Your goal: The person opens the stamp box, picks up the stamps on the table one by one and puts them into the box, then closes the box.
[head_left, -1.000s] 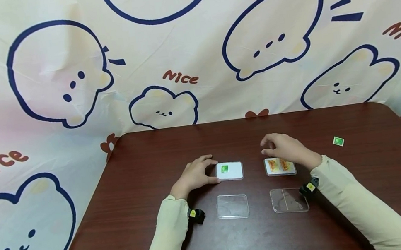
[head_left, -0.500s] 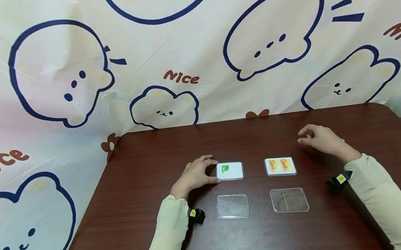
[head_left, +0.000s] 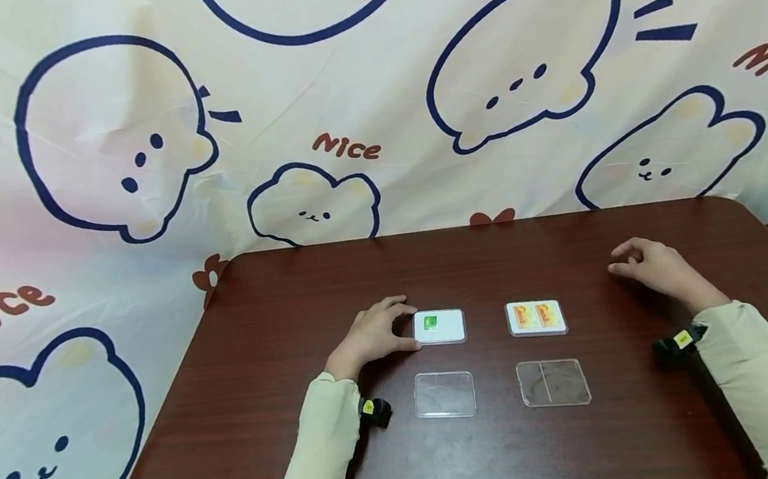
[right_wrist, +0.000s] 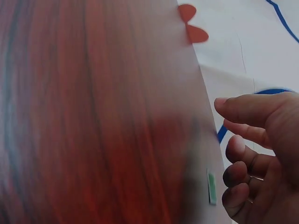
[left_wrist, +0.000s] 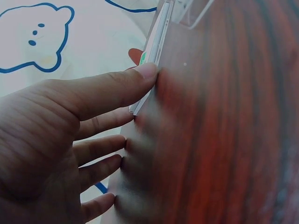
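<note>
On the table lies a flat clear case with a white insert (head_left: 448, 327), a small green square picture (head_left: 431, 322) on its left half. My left hand (head_left: 366, 339) holds this case by its left end, thumb at the near corner and index finger at the far one. To its right, a second white case (head_left: 537, 318) carries two orange-and-yellow square pictures. Over the right part of the table hovers my right hand (head_left: 658, 274), fingers loosely bent and nothing between them. A loose green square (right_wrist: 212, 187) lies on the table beneath it, hidden in the head view.
Two clear plastic covers, a left one (head_left: 445, 395) and a right one (head_left: 553, 383) with a line across it, lie in front of the cases. The brown table (head_left: 274, 285) ends at a printed cloth backdrop (head_left: 395, 94).
My right hand has moved right, from above the orange-pictured case to over the loose green square, uncovering that case. My left hand has stayed at its case.
</note>
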The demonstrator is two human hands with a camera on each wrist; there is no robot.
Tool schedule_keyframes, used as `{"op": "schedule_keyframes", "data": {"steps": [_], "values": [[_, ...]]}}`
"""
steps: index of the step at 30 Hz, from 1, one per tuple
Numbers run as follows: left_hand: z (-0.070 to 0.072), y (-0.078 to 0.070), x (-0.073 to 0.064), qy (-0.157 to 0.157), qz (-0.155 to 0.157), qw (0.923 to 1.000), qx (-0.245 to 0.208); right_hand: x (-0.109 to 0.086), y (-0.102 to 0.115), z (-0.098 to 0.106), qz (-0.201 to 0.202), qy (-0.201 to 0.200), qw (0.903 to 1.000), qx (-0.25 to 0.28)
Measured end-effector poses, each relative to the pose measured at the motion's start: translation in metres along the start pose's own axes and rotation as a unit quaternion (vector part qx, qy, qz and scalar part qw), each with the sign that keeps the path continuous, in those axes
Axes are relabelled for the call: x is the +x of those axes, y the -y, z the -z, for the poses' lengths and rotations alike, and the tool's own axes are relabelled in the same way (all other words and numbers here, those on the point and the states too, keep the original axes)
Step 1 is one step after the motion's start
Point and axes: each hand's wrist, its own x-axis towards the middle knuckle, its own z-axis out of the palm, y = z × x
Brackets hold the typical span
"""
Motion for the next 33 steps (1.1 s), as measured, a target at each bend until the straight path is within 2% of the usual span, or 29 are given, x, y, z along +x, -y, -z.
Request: {"op": "schedule_keyframes", "data": {"steps": [9, 15, 24, 33], "values": [[0.002, -0.002, 0.001, 0.002, 0.002, 1.0, -0.003, -0.005, -0.023, 0.003, -0.033, -0.016, 0.9993, 0.008], [0.002, -0.004, 0.001, 0.003, 0.004, 1.0, -0.004, -0.01, -0.033, 0.008, -0.047, -0.009, 0.9988, 0.009], [0.001, -0.001, 0.002, 0.001, -0.001, 1.0, -0.002, -0.022, -0.036, 0.023, -0.032, -0.021, 0.9993, 0.007], [-0.001, 0.0, 0.001, 0.003, 0.003, 1.0, -0.006, -0.032, -0.052, 0.027, -0.041, 0.023, 0.9988, -0.016]]}}
